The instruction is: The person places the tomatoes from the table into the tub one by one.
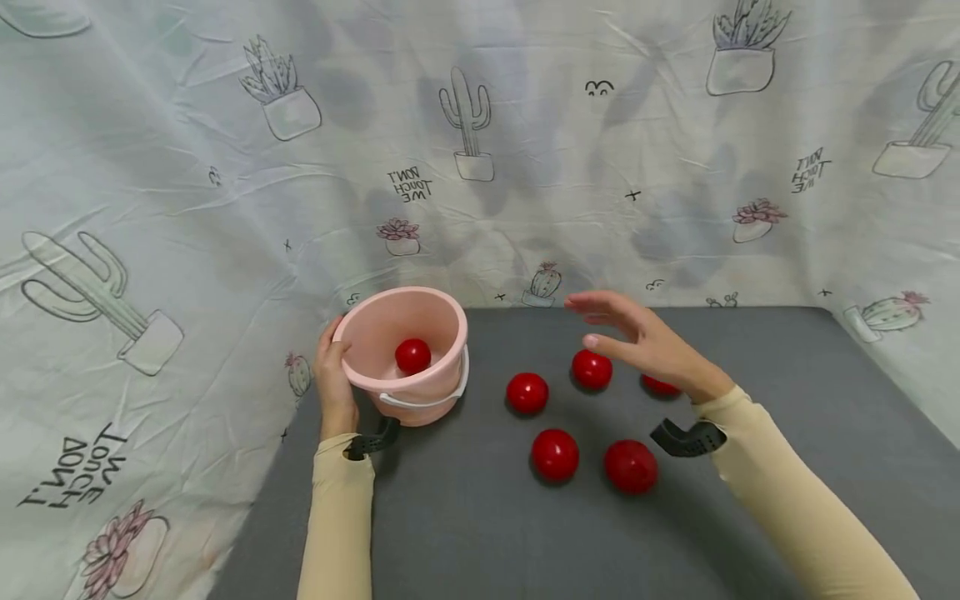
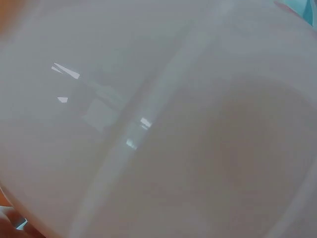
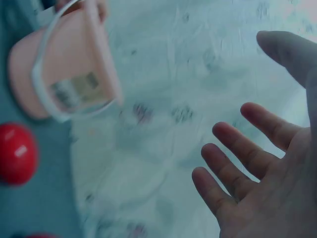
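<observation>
A pink bucket [image 1: 405, 400] with a white handle [image 1: 427, 398] stands at the left of the table, and one glossy red ball [image 1: 412, 356] lies inside it. My left hand [image 1: 335, 383] holds the bucket's left side at the rim; the left wrist view is filled by the bucket's pale wall [image 2: 148, 148]. Raised above the table, my right hand [image 1: 645, 342] has its fingers apart and holds nothing. Its spread fingers [image 3: 242, 168] show in the right wrist view. Beneath and beside it lie several red balls [image 1: 592, 369], one partly hidden by the hand.
The dark grey table [image 1: 465, 533] carries the bucket and the loose balls. Behind it and at the left hangs a pale curtain [image 1: 555, 167] printed with cacti. More red balls [image 1: 555, 456] lie toward the front middle.
</observation>
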Available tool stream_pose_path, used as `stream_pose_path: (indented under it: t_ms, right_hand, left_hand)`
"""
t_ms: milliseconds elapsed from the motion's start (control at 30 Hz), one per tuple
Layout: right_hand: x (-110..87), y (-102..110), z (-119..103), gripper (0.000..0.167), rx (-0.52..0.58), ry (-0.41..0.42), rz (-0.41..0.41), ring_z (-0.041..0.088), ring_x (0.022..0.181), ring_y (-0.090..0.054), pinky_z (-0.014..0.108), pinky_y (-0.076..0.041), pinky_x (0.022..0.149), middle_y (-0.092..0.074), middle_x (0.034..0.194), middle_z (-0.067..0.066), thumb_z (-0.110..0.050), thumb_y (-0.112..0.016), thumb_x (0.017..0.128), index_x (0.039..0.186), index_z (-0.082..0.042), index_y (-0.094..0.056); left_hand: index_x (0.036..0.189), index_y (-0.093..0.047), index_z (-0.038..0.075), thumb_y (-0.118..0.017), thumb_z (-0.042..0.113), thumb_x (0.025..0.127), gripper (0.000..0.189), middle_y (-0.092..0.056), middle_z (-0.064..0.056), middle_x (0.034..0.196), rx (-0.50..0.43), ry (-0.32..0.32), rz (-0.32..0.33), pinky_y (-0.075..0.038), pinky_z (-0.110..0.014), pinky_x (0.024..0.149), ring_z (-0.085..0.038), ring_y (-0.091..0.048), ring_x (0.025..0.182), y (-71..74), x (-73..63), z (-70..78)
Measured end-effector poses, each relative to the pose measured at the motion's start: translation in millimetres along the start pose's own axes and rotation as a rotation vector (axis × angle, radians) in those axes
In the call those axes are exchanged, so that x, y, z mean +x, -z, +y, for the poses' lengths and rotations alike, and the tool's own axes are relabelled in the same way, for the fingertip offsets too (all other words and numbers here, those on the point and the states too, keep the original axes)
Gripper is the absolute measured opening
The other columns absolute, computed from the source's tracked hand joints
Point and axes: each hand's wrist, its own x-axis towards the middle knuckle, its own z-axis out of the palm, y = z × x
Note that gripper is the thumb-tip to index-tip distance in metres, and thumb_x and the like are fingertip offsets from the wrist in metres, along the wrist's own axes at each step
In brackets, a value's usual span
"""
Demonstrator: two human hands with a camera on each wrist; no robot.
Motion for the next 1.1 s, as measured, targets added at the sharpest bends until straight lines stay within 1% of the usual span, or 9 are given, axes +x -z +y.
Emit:
stream_pose_path:
  t_ms: [100,200,400,567,800,900,967,1033,1100]
  right_hand:
    - [-37.2,1.5,18.1,0.053,0.022,-0.041,0.041,0.002,0.137,-0.047,0.015,-0.043,0.107,-0.047,0.154,0.008,-0.007,-0.058,0.100,0.151,-0.016,-0.044]
    - [-67.6,-1.3,33.9,0.053,0.064,-0.062,0.068,0.002,0.136,-0.048,0.014,-0.046,0.103,-0.047,0.153,0.008,-0.002,-0.055,0.100,0.151,-0.011,-0.042]
    - [-105.2,-16.0,61.0,0.051,0.150,-0.079,0.099,0.002,0.134,-0.052,0.015,-0.047,0.104,-0.052,0.150,-0.002,0.003,-0.050,0.101,0.151,-0.003,-0.040]
    - [-121.7,-32.6,79.3,0.051,0.189,-0.096,0.101,0.000,0.132,-0.052,0.015,-0.047,0.103,-0.054,0.147,-0.012,0.003,-0.051,0.100,0.150,0.001,-0.039]
    - [-136.4,-52.1,96.6,0.052,0.184,-0.091,0.117,0.001,0.133,-0.052,0.014,-0.043,0.107,-0.055,0.144,-0.014,0.004,-0.055,0.098,0.148,0.003,-0.040]
    - [-140.6,-57.0,101.6,0.054,0.173,-0.121,0.127,0.007,0.133,-0.053,0.014,-0.043,0.106,-0.055,0.147,-0.003,0.002,-0.058,0.097,0.149,-0.001,-0.042]
    - [-142.7,-59.7,103.9,0.054,0.161,-0.144,0.132,0.009,0.133,-0.054,0.014,-0.043,0.105,-0.053,0.148,0.009,-0.001,-0.060,0.097,0.149,-0.003,-0.042]
    - [-144.9,-62.5,105.7,0.055,0.148,-0.171,0.131,0.007,0.133,-0.052,0.012,-0.041,0.105,-0.050,0.148,0.019,-0.004,-0.061,0.097,0.149,-0.007,-0.043]
    - [-146.7,-65.4,107.1,0.056,0.134,-0.189,0.125,0.003,0.134,-0.049,0.011,-0.040,0.105,-0.048,0.148,0.024,-0.006,-0.063,0.097,0.149,-0.008,-0.044]
  left_hand:
    - [0.150,-0.050,0.020,-0.040,0.017,0.100,0.051,-0.047,-0.001,0.156,0.017,0.005,0.001,-0.035,-0.040,0.119,-0.017,-0.045,0.139,1.3,0.0,1.5]
    - [0.150,-0.050,0.021,-0.041,0.017,0.099,0.052,-0.046,0.000,0.157,0.026,0.008,0.008,-0.034,-0.041,0.119,-0.018,-0.044,0.140,3.4,0.0,2.4]
    - [0.149,-0.051,0.021,-0.040,0.016,0.098,0.052,-0.045,0.000,0.157,0.028,0.000,0.017,-0.032,-0.042,0.120,-0.018,-0.042,0.141,7.7,-0.5,1.4]
    - [0.150,-0.050,0.021,-0.040,0.016,0.099,0.053,-0.045,0.001,0.158,0.025,-0.002,0.022,-0.030,-0.043,0.122,-0.019,-0.040,0.144,8.8,-0.6,-1.3]
    - [0.149,-0.051,0.023,-0.040,0.019,0.100,0.050,-0.044,0.002,0.158,0.035,0.005,0.018,-0.030,-0.043,0.123,-0.019,-0.040,0.145,5.9,-1.5,-2.7]
    - [0.150,-0.050,0.023,-0.039,0.022,0.102,0.049,-0.044,0.002,0.158,0.033,-0.002,0.005,-0.029,-0.043,0.123,-0.018,-0.039,0.145,4.5,-2.0,-2.9]
    - [0.150,-0.050,0.023,-0.039,0.024,0.104,0.048,-0.044,0.001,0.158,0.029,-0.009,-0.005,-0.029,-0.043,0.124,-0.018,-0.040,0.145,3.3,-2.1,-2.8]
    - [0.150,-0.049,0.023,-0.037,0.026,0.105,0.047,-0.045,0.001,0.157,0.029,-0.013,-0.012,-0.029,-0.043,0.124,-0.018,-0.040,0.144,1.8,-2.4,-2.5]
    - [0.150,-0.049,0.022,-0.036,0.027,0.105,0.047,-0.045,0.001,0.157,0.024,-0.016,-0.017,-0.029,-0.044,0.124,-0.018,-0.041,0.144,0.3,-2.5,-2.3]
